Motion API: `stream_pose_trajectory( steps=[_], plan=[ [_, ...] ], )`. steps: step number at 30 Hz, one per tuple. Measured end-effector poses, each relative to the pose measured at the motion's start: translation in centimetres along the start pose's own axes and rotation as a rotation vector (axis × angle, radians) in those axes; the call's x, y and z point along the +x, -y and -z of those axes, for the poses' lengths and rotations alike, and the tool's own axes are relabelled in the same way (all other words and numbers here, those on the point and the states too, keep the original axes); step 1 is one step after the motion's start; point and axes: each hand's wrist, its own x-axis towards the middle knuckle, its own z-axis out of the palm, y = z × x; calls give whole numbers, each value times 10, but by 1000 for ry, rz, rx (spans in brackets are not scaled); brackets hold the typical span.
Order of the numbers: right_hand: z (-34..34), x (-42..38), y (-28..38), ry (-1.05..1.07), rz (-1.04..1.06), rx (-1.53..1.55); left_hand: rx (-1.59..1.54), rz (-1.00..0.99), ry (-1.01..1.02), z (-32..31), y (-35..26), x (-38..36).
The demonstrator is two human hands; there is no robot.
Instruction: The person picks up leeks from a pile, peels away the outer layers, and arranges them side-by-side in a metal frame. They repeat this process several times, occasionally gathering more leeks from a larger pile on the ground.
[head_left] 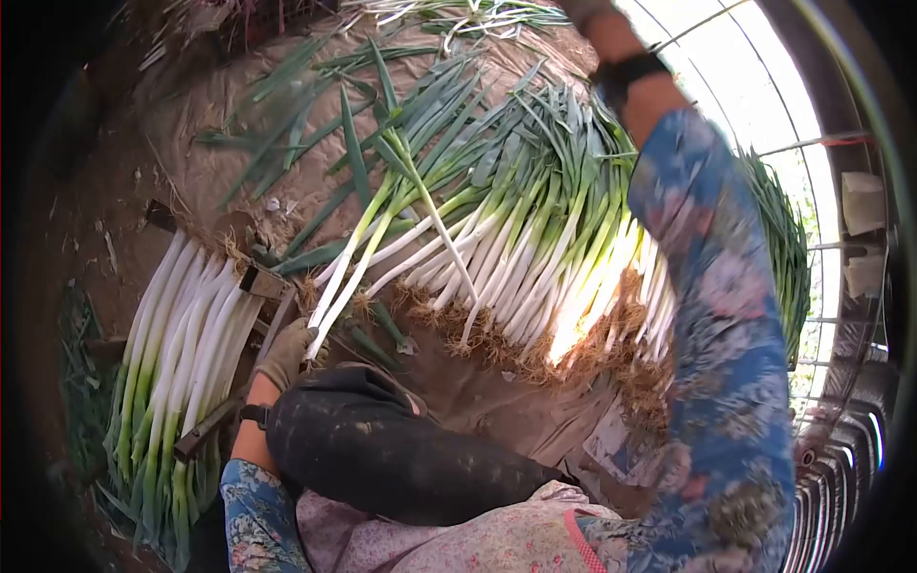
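Note:
My left hand (287, 351), in a dirty glove, is closed around the root ends of two green onions (355, 263) with long white stems. Their green tops lean up and away across other leaves. My right arm is raised along the right side. At the top edge, my right hand (587, 10) is smeared by motion and partly cut off, so its fingers cannot be made out. Between the two arms lies a wide row of green onions (516, 248), roots toward me. One stalk lies crosswise on the row's left part.
To the left, a bundle of green onions (186, 334) rests in a low rack (263, 284), roots up and leaves down. Loose leaves (287, 124) litter the brown sheet (191, 115). More stalks (458, 14) lie at the far edge. My bent knee (382, 430) is in front.

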Motion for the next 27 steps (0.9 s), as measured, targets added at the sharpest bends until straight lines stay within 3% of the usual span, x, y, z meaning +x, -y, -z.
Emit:
stream_pose_trajectory(
  steps=[2, 3, 4, 5, 6, 7, 9, 12, 14, 16, 19, 22, 25, 27],
  plan=[
    [-89, -91, 4, 346, -273, 85, -122, 27, -8, 2, 7, 3],
    [-114, -170, 9, 454, -126, 134, -184, 35, 1, 3, 10, 3],
    [-121, -238, 31, 729, -269, 227, -243, 43, 8, 3, 13, 3],
    [-155, -328, 35, 810, -340, 237, -286, 58, 23, 0, 8, -1],
    [-160, -385, 53, 1054, -625, 321, -325, 80, 39, 0, 6, -5],
    [-138, -417, 92, 1044, -809, 174, -308, 44, 77, 8, 24, 6],
    [-121, -460, 130, 1219, -959, 5, -372, 104, 64, 1, 10, -2],
    [-124, -494, 148, 1081, -1027, -119, -480, 211, 85, -9, 0, -13],
    [-132, -494, 139, 1088, -941, -53, -527, 236, 105, -8, -1, -13],
    [-129, -476, 141, 961, -902, 204, -474, 184, 158, 3, 12, -2],
    [-113, -425, 164, 867, -1351, 811, -461, 169, 104, 4, 6, -5],
    [-103, -379, 201, 763, -1440, 1060, -390, 137, 68, 6, 10, 2],
    [-121, -374, 238, 600, -1697, 1470, -347, 110, 3, 3, 1, -6],
    [-128, -364, 276, 553, -1846, 1526, -33, -126, -9, 10, 14, 1]
  ],
)
